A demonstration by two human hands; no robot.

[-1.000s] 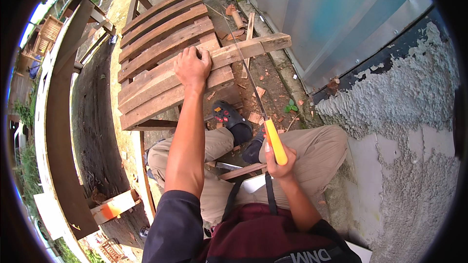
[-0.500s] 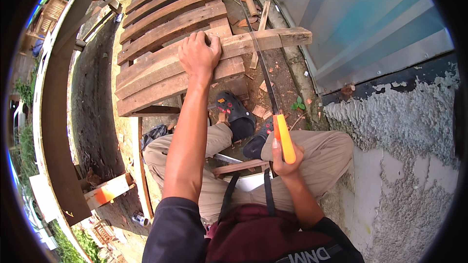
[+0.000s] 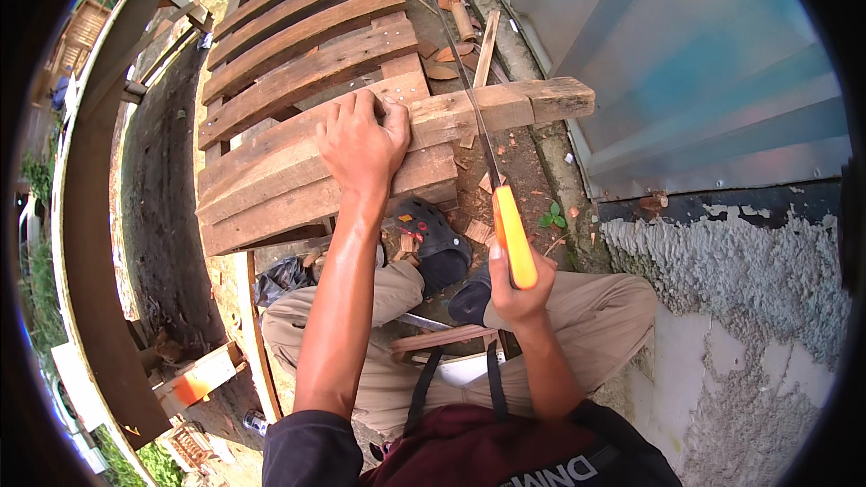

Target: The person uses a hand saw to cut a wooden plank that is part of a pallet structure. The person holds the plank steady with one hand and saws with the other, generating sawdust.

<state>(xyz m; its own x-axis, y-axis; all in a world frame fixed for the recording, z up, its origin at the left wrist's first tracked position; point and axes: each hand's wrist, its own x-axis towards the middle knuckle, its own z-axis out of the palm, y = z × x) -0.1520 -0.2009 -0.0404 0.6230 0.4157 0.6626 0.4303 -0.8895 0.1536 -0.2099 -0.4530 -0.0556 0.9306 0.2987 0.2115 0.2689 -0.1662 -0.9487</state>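
Orange-handled saw (image 3: 505, 207) gripped by right hand (image 3: 516, 281), left hand (image 3: 361, 137) flat on wooden beam (image 3: 505, 106)

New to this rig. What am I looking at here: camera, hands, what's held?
No machine here: a person works with bare hands. The single picture comes from a fisheye camera on their head, looking down, so straight edges bend. The left hand presses flat on a wooden plank lying across a slatted pallet. The right hand grips the orange handle of a saw, whose blade sits across the plank. The person sits with knees up, on dirt ground strewn with wood scraps, beside a metal wall.
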